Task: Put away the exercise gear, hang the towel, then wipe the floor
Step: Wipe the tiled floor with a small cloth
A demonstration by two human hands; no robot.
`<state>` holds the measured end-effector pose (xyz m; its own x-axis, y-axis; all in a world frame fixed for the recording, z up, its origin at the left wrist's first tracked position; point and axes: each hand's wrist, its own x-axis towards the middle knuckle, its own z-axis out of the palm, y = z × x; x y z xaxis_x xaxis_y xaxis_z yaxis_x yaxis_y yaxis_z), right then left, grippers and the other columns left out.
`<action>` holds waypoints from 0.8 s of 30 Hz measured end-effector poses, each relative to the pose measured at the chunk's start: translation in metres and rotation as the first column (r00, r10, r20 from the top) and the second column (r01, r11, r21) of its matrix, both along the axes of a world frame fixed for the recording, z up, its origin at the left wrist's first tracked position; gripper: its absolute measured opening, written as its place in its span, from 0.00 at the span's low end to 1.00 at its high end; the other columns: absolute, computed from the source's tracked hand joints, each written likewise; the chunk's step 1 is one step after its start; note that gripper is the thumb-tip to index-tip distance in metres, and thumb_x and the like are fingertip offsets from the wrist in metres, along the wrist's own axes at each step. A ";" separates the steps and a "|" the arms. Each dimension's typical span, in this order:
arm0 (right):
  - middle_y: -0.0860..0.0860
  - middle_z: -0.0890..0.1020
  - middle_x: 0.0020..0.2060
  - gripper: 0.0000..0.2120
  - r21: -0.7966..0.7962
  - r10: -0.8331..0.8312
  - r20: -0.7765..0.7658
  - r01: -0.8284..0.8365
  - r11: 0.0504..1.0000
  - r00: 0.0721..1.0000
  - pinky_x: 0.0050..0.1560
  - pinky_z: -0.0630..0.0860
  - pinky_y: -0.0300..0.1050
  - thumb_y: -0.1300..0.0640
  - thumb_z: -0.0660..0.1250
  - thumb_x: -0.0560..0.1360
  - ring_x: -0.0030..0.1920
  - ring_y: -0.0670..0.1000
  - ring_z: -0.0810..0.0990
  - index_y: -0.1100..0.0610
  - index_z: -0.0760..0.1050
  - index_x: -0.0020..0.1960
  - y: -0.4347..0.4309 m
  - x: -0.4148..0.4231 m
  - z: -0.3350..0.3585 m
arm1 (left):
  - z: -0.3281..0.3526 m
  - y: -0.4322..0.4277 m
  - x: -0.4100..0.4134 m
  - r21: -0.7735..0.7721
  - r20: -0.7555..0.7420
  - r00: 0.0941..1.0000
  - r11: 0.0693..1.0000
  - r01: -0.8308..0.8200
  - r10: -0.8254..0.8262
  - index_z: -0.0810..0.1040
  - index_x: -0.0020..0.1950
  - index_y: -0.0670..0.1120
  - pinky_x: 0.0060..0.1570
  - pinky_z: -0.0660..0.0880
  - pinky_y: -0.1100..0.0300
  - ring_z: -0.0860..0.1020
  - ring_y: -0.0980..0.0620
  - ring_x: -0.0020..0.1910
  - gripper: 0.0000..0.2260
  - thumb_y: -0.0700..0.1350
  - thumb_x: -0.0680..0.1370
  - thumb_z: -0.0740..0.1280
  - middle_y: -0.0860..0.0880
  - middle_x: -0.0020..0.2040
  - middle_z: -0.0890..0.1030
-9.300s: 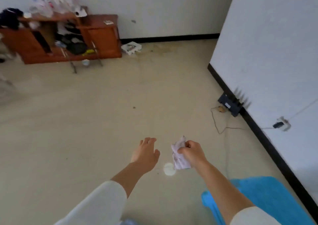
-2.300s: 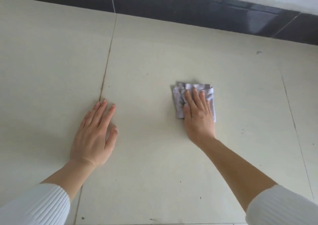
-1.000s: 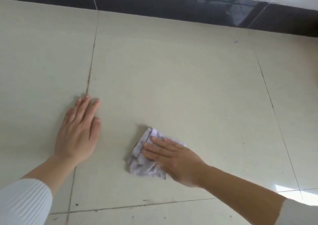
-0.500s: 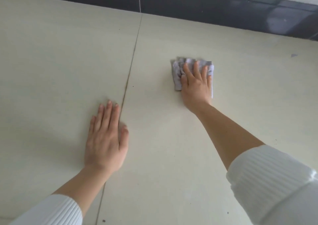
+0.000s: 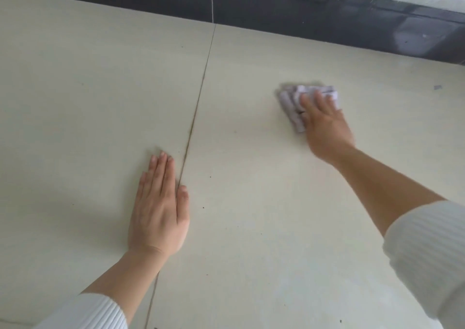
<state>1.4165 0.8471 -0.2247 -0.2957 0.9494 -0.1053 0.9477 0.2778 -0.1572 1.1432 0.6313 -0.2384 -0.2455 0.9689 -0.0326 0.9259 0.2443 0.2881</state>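
Ahead, right hand [image 5: 325, 127] presses cloth [image 5: 289, 104] (skirting [image 5: 276, 6] beyond)

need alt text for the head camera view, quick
A person's right hand presses a crumpled pale cloth onto a beige tiled floor, near a dark baseboard. The left hand lies flat beside a grout line.

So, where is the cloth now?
The cloth lies upper right in the head view, on the floor under the right hand, right of the grout line and short of the dark baseboard.
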 end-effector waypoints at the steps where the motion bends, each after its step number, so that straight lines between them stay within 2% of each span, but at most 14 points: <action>1: 0.51 0.52 0.78 0.23 -0.061 -0.178 -0.031 0.176 0.983 0.984 0.76 0.48 0.55 0.51 0.45 0.83 0.77 0.57 0.48 0.46 0.52 0.77 0.002 0.005 0.003 | -0.001 0.000 0.000 0.001 -0.002 1.000 1.000 0.002 -0.002 0.53 0.78 0.39 0.75 0.41 0.59 0.47 0.53 0.78 0.29 0.52 0.79 0.42 0.46 0.79 0.52; 3: 0.50 0.52 0.78 0.22 -0.058 -0.306 -0.065 0.303 0.951 0.950 0.75 0.46 0.54 0.50 0.45 0.83 0.77 0.56 0.47 0.47 0.54 0.77 -0.009 -0.006 0.005 | -0.001 0.000 0.000 0.005 -0.014 1.000 1.000 0.008 -0.008 0.54 0.77 0.39 0.76 0.41 0.58 0.48 0.52 0.78 0.29 0.52 0.79 0.43 0.45 0.79 0.53; 5: 0.50 0.54 0.78 0.22 -0.015 -0.253 -0.130 0.253 0.967 0.959 0.75 0.46 0.53 0.51 0.46 0.83 0.77 0.56 0.47 0.49 0.56 0.77 -0.031 -0.030 0.004 | -0.001 0.001 0.001 0.006 -0.014 1.000 1.000 0.013 -0.013 0.54 0.78 0.39 0.76 0.42 0.58 0.48 0.52 0.78 0.29 0.52 0.79 0.43 0.45 0.79 0.53; 8: 0.49 0.53 0.78 0.22 -0.062 -0.068 -0.184 0.058 0.996 0.981 0.75 0.41 0.51 0.52 0.48 0.84 0.77 0.54 0.44 0.47 0.57 0.77 -0.082 -0.053 0.004 | -0.002 0.002 0.001 0.010 -0.011 1.000 1.000 0.020 -0.020 0.52 0.78 0.39 0.76 0.42 0.57 0.47 0.52 0.78 0.30 0.53 0.79 0.42 0.46 0.79 0.52; 11: 0.46 0.50 0.78 0.22 -0.088 0.176 -0.230 -0.201 0.976 0.957 0.76 0.38 0.51 0.50 0.46 0.83 0.77 0.52 0.40 0.46 0.55 0.77 -0.142 -0.069 0.007 | -0.006 0.001 -0.002 0.037 -0.008 1.000 0.999 0.025 -0.024 0.55 0.77 0.38 0.76 0.45 0.55 0.50 0.49 0.78 0.30 0.52 0.78 0.43 0.44 0.78 0.54; 13: 0.46 0.49 0.78 0.24 -0.096 0.352 -0.243 -0.383 0.919 0.904 0.76 0.36 0.52 0.51 0.45 0.81 0.77 0.52 0.38 0.47 0.55 0.77 -0.179 -0.070 0.008 | -0.009 0.002 -0.004 0.060 0.007 1.000 0.998 0.029 -0.029 0.58 0.76 0.37 0.75 0.49 0.52 0.53 0.47 0.77 0.29 0.51 0.79 0.45 0.42 0.78 0.57; 16: 0.45 0.49 0.78 0.24 -0.141 0.610 -0.229 -0.645 0.751 0.759 0.75 0.35 0.51 0.53 0.50 0.81 0.77 0.51 0.38 0.47 0.55 0.77 -0.216 -0.048 0.004 | -0.009 -0.002 -0.016 0.054 0.044 0.992 0.992 0.114 -0.116 0.58 0.76 0.36 0.75 0.53 0.47 0.53 0.46 0.77 0.29 0.52 0.80 0.45 0.41 0.77 0.58; 18: 0.47 0.54 0.78 0.25 -0.113 0.748 -0.168 -0.767 0.632 0.642 0.76 0.43 0.52 0.54 0.56 0.80 0.78 0.52 0.43 0.47 0.58 0.76 -0.213 -0.020 -0.001 | -0.008 -0.018 -0.032 0.027 -0.026 0.981 0.981 0.192 -0.191 0.58 0.76 0.37 0.74 0.54 0.46 0.53 0.46 0.77 0.29 0.53 0.81 0.44 0.42 0.77 0.57; 19: 0.48 0.57 0.77 0.25 -0.089 0.773 -0.123 -0.783 0.616 0.622 0.74 0.48 0.53 0.54 0.57 0.79 0.78 0.53 0.47 0.47 0.59 0.76 -0.203 -0.006 -0.003 | -0.006 -0.029 -0.038 0.016 -0.063 0.976 0.978 0.208 -0.207 0.58 0.76 0.38 0.74 0.54 0.47 0.53 0.47 0.77 0.28 0.53 0.81 0.44 0.43 0.78 0.57; 20: 0.49 0.58 0.77 0.25 -0.062 0.748 -0.079 -0.752 0.656 0.659 0.73 0.52 0.54 0.53 0.56 0.79 0.77 0.54 0.50 0.47 0.59 0.76 -0.189 0.006 -0.004 | -0.004 -0.040 -0.042 0.008 -0.074 0.977 0.980 0.201 -0.200 0.57 0.77 0.39 0.74 0.53 0.48 0.54 0.47 0.77 0.27 0.52 0.81 0.44 0.44 0.78 0.56; 21: 0.50 0.56 0.77 0.25 -0.047 0.662 -0.044 -0.664 0.747 0.748 0.73 0.54 0.54 0.50 0.53 0.80 0.77 0.55 0.50 0.46 0.57 0.76 -0.172 0.016 -0.003 | -0.003 -0.048 -0.044 0.002 -0.069 0.981 0.983 0.181 -0.180 0.56 0.77 0.39 0.74 0.52 0.49 0.53 0.48 0.77 0.27 0.52 0.81 0.45 0.45 0.78 0.56; 22: 0.49 0.51 0.78 0.24 -0.039 0.507 -0.032 -0.508 0.860 0.861 0.74 0.52 0.53 0.46 0.49 0.81 0.78 0.54 0.48 0.43 0.53 0.77 -0.154 0.022 0.000 | -0.003 -0.052 -0.045 -0.010 -0.060 0.985 0.987 0.161 -0.162 0.55 0.77 0.40 0.75 0.52 0.50 0.53 0.49 0.77 0.27 0.52 0.81 0.46 0.46 0.78 0.55; 23: 0.48 0.47 0.78 0.24 -0.058 0.286 -0.042 -0.288 0.956 0.957 0.76 0.49 0.51 0.43 0.45 0.81 0.78 0.53 0.44 0.40 0.49 0.76 -0.138 0.023 0.005 | -0.003 -0.053 -0.045 -0.018 -0.055 0.987 0.989 0.149 -0.149 0.55 0.78 0.41 0.75 0.52 0.51 0.52 0.50 0.78 0.27 0.52 0.81 0.46 0.47 0.78 0.55; 24: 0.48 0.43 0.78 0.24 -0.077 0.064 -0.060 -0.069 0.995 0.996 0.76 0.46 0.50 0.41 0.43 0.80 0.78 0.53 0.41 0.38 0.47 0.76 -0.122 0.018 0.009 | -0.002 -0.051 -0.044 -0.019 -0.051 0.989 0.990 0.140 -0.140 0.55 0.78 0.42 0.75 0.52 0.51 0.52 0.51 0.78 0.27 0.52 0.81 0.46 0.47 0.78 0.55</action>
<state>1.4348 0.7250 -0.2155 -0.3655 0.9169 -0.1604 0.9163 0.3242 -0.2351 1.0995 0.5800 -0.2406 -0.1092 0.9933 -0.0381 0.9650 0.1152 0.2355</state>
